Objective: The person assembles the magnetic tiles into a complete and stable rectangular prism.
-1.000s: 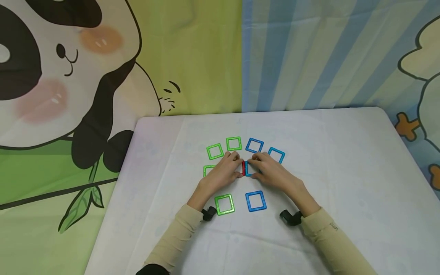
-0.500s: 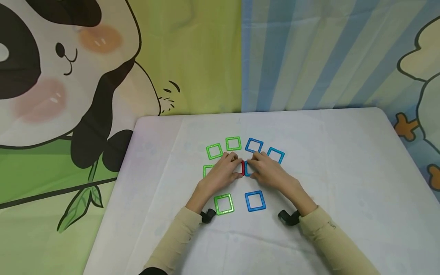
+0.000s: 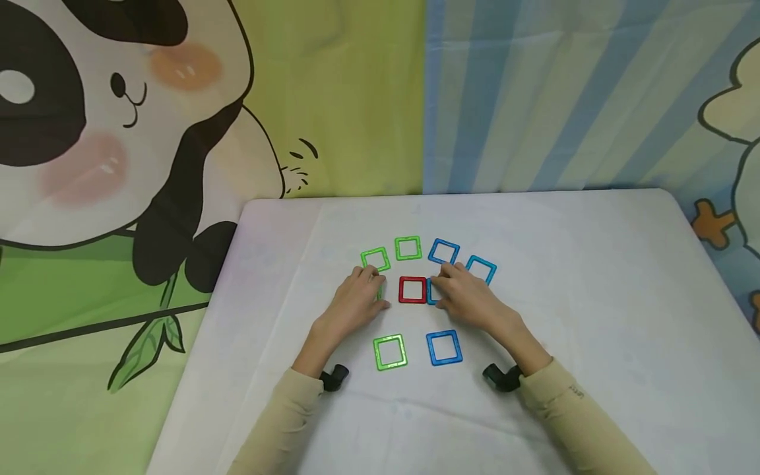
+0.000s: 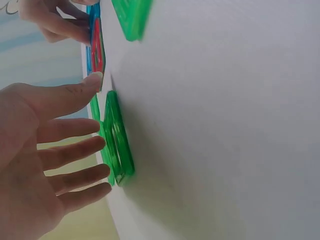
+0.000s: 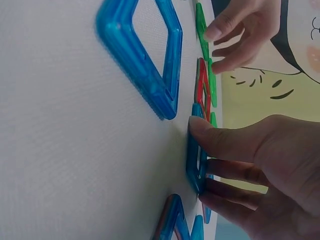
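Note:
In the head view a red square magnetic tile (image 3: 401, 290) lies in the middle of the table, its right side against a blue magnetic tile (image 3: 429, 291). My right hand (image 3: 472, 298) grips that blue tile, thumb on the near edge and fingers at the far edge, as the right wrist view shows. Further left, my left hand (image 3: 350, 305) is spread over a green magnetic tile (image 4: 120, 142). Its thumb and fingers are extended, with fingertips right at the tile's edge in the left wrist view. The hand covers most of this green tile in the head view.
Two green tiles, one at the top (image 3: 408, 258) and one upper left, lie beyond the hands, with two blue tiles, one (image 3: 444, 241) beside the other. Nearer lie a green tile (image 3: 377, 356) and a blue tile (image 3: 446, 361). A patterned curtain (image 3: 356, 99) hangs behind the white table (image 3: 564, 264).
My left hand has let go of the red tile and moved left to the green tile, leaving the red one in full view. My right hand stays on the blue tile.

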The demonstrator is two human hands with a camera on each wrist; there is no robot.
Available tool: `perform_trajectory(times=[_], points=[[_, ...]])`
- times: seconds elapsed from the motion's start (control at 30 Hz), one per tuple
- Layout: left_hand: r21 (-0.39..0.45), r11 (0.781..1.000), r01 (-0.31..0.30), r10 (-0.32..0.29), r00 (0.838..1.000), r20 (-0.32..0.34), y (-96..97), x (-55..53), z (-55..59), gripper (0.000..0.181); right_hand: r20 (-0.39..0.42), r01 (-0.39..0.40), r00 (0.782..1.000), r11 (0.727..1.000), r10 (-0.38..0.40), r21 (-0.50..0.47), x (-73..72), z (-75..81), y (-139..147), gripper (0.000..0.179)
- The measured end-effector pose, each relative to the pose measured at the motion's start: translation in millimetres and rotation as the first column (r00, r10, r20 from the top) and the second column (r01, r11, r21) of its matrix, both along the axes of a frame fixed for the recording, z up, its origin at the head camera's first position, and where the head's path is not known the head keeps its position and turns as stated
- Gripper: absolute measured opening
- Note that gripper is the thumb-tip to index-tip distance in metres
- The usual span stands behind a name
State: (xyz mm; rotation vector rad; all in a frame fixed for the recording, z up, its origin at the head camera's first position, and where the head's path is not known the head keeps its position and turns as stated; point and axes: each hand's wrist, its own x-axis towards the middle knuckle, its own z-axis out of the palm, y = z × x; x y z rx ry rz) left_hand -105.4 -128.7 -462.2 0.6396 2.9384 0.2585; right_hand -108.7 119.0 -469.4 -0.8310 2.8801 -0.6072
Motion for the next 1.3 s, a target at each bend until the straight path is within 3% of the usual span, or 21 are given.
perform_trajectory(times=[0.4,0.8,0.97,1.3], points=[[-0.033,0.999,-0.004,0.008,0.993,0.119,-9.9,7.4,3.6,0.054,0.003,0.006,1.000,1.000,-0.006,-0.009,-0.2,-1.0,1.4,0.047],[-0.057,0.998,0.021,-0.015,0.995,0.096,-7.5,6.3,3.4,0.051,0.019,0.007,1.000,1.000,-0.007,-0.012,-0.1,0.6,0.9,0.046],[-0.033,0.999,0.013,-0.010,0.994,0.106,-7.5,5.3,3.3,0.046,0.014,0.004,1.000,1.000,-0.004,-0.007,-0.6,0.3,0.5,0.046],[0.038,0.999,-0.009,0.004,0.992,0.130,-9.1,4.5,4.9,0.058,0.026,0.011,1.000,1.000,-0.011,0.012,-0.6,1.9,-1.4,0.045]])
